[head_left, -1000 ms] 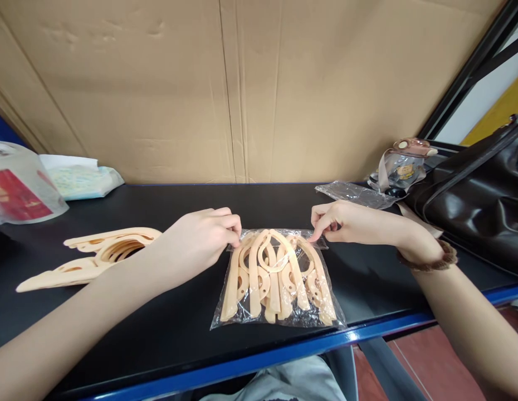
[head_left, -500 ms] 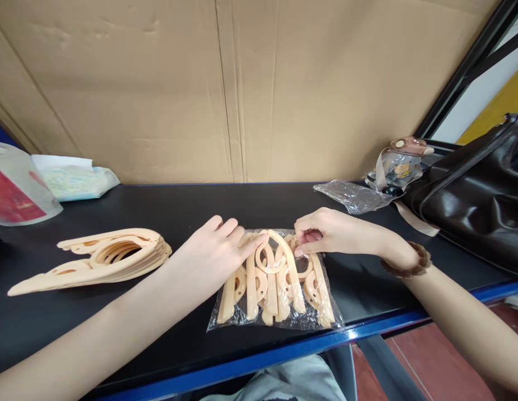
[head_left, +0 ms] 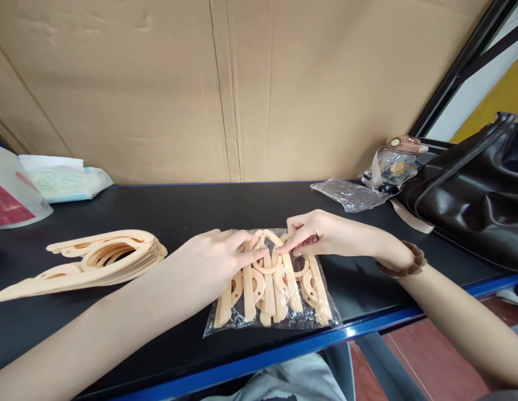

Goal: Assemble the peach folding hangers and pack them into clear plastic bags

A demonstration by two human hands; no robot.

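Note:
Several beige folding hangers (head_left: pixel 270 289) lie side by side and overlapping in a clear plastic bag (head_left: pixel 335 318) at the table's front edge. My left hand (head_left: pixel 225 253) grips the upper left side of the middle hanger, thumb and forefinger on it. From the right, my right hand (head_left: pixel 311 234) has its fingertips on the same hanger's upper right side, the fingers closed. Whether the bag's film lies between fingers and hanger I cannot tell. To the left of my left forearm, a stack of more beige hangers (head_left: pixel 104 256) rests on the black table (head_left: pixel 200 209).
An empty-looking clear bag (head_left: pixel 346 195) lies at the back right, beside a clear bottle with a strap (head_left: pixel 395 164) and a dark leather bag (head_left: pixel 472 195). At the left stand a white and red container (head_left: pixel 12 189) and a tissue pack (head_left: pixel 69 178). Cardboard (head_left: pixel 159 94) closes the back.
My right hand has moved left from the bag's upper right onto the middle hanger. The left thumb and forefinger have spread along that hanger's top. The view has shifted slightly.

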